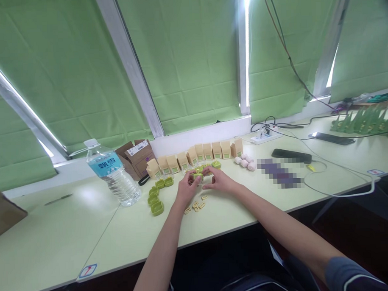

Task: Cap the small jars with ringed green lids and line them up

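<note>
My left hand (186,189) is closed on a small green cup-like piece (197,176), holding it just above the table. Beside it, my right hand (218,180) has its fingers curved and apart, the fingertips close to that piece's right side; whether they touch it is hard to see. Behind my hands lie more small green pieces (216,164), partly covered by the fingers. Several open green cups (157,208) curve along the left. Nearer to me, several small yellow loop-shaped pieces (196,206) lie loose below my hands.
A row of small tan cartons (183,160) stands at the back, with pale pink egg-like pieces (244,163) at its right end. A water bottle (114,173) and a cardboard box (139,158) are left. Cables, a power strip (265,135) and a black case (291,155) lie right.
</note>
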{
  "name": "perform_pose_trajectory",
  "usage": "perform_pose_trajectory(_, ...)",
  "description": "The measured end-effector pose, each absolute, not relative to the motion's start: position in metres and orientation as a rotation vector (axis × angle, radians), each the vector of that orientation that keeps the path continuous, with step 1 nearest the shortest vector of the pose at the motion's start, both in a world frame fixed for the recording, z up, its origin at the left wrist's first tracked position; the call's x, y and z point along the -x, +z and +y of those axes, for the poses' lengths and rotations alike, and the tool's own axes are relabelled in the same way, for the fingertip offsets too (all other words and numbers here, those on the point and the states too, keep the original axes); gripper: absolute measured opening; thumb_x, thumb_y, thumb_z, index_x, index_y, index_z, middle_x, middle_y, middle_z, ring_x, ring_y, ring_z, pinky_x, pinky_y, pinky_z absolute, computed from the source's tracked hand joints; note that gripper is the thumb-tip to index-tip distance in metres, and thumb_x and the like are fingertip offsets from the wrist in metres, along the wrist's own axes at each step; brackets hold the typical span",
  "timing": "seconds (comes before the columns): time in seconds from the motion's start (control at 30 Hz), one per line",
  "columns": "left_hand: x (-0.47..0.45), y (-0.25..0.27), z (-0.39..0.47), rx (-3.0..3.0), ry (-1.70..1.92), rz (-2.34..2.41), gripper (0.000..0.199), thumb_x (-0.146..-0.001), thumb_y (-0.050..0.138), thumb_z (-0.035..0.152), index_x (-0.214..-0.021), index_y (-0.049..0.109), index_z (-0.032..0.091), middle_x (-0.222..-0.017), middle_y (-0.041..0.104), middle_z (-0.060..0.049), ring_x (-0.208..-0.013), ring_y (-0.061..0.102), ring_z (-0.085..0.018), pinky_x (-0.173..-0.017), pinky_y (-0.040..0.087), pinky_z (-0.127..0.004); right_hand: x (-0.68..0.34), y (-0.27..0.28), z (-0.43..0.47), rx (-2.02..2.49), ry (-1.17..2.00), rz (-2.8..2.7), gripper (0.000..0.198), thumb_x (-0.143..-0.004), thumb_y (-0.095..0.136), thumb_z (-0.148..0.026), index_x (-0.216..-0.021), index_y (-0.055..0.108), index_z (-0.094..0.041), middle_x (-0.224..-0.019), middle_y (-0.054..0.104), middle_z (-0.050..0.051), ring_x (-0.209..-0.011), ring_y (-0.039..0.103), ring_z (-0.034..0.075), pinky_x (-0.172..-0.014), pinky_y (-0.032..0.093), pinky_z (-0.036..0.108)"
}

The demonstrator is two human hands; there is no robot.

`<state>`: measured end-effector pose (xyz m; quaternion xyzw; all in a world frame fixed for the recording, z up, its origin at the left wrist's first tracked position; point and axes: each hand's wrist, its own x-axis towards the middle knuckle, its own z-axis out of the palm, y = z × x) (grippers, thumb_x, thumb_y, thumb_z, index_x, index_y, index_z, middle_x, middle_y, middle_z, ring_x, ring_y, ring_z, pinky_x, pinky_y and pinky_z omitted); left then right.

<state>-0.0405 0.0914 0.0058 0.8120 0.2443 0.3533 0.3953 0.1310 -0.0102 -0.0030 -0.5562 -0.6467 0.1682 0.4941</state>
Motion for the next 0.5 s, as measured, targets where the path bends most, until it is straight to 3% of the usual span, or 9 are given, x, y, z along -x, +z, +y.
perform_pose_trajectory(0.27, 0.0439, 0.0075, 0.0876, -2.07, 0.811, 0.556, 0.052, -0.08, 0.066, 0.054, -0.118, 0.056, 0.02, -0.067, 0.051, 0.005, -0.058, 0.055, -0.012, -0.06, 0.046, -0.026, -0.1285, -0.0009, -0.0143, 1.365, 0.323, -1.621, 0.048, -0.079, 0.074, -0.039, -0.119, 0.055, -0.023, -0.122, 0.061, 0.009, -0.057, 0.053, 0.008, -0.061, 0.052, 0.029)
perform_pose_trajectory(0.4, 0.045, 0.0093, 0.0869, -2.133, 0.837, 0.568, 0.066, -0.072, 0.075, 0.052, -0.124, 0.052, 0.02, -0.076, 0.056, 0.003, -0.063, 0.054, -0.012, -0.06, 0.044, -0.025, -0.1294, -0.0021, -0.0134, 1.352, 0.305, -1.613, 0.048, -0.085, 0.067, -0.037, -0.129, 0.051, -0.022, -0.123, 0.061, 0.012, -0.054, 0.052, 0.007, -0.063, 0.053, 0.031)
perform_pose_trajectory(0.5, 0.0446, 0.0103, 0.0876, -2.161, 0.815, 0.614, 0.064, -0.074, 0.073, 0.054, -0.123, 0.052, 0.02, -0.078, 0.059, 0.002, -0.066, 0.056, -0.014, -0.064, 0.045, -0.027, -0.1308, -0.0045, -0.0113, 1.348, 0.307, -1.616, 0.049, -0.087, 0.066, -0.038, -0.13, 0.05, -0.022, -0.125, 0.06, 0.013, -0.054, 0.053, 0.008, -0.064, 0.054, 0.032)
